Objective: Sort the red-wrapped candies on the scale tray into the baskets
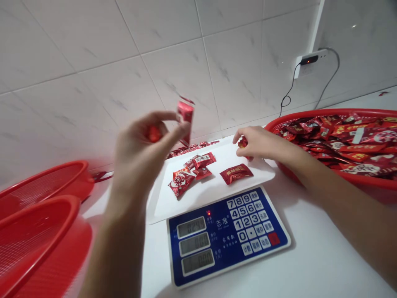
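My left hand [145,149] is raised above the scale, fingers pinched on a small red candy packet [185,116], with another red piece showing in the palm. My right hand [259,142] rests at the far right edge of the white weighing tray [198,194], fingers closed on a red candy packet [242,143]. Several red wrapped candies [192,171] lie on the tray, one of them [236,173] apart to the right. The scale's blue keypad panel [228,234] faces me with lit displays.
A large red basket [341,142] full of red candy packets stands at the right. Two empty red baskets [40,215] sit at the left. More packets lie behind the tray by the tiled wall. A white plug and cable [307,62] hang on the wall.
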Motion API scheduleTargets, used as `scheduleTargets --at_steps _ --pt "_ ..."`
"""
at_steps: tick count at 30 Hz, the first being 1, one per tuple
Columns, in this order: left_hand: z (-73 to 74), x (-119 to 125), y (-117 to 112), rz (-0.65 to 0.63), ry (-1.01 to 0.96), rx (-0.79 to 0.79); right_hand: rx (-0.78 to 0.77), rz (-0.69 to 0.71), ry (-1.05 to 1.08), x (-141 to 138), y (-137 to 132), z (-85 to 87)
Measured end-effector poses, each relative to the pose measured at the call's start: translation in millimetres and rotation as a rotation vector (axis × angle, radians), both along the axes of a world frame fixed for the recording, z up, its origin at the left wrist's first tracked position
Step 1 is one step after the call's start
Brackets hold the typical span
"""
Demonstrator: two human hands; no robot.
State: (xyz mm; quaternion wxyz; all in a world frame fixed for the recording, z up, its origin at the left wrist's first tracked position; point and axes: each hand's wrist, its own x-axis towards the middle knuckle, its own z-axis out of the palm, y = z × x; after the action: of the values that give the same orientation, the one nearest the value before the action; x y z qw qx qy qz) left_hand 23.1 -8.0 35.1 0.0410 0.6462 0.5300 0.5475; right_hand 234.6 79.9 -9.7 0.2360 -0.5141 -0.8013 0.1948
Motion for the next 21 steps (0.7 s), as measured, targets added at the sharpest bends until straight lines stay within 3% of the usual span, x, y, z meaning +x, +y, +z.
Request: scheduleTargets --at_steps 3,6,9,13,21 --pt "9.5 -9 -13 -0.099 -0.206 0.171 -0.005 0.047 0.300 3 -9 11.5" --pt "11.3 -9 -19 -0.134 -0.245 0.126 -0.067 0.211 0.616 4 -27 25.6" --pt "8.6 1 -24 -0.125 -0.177 0.046 -0.118 0.308 0.799 0 -47 33.9" --pt "6.0 16 -32 -0.155 -0.038 -0.045 -0.186 0.387 0.852 -8 -63 34.6" --pt "4.1 27 -38 -0.207 -0.025 -0.056 -0.270 0.578 0.832 -9 -72 31.2"
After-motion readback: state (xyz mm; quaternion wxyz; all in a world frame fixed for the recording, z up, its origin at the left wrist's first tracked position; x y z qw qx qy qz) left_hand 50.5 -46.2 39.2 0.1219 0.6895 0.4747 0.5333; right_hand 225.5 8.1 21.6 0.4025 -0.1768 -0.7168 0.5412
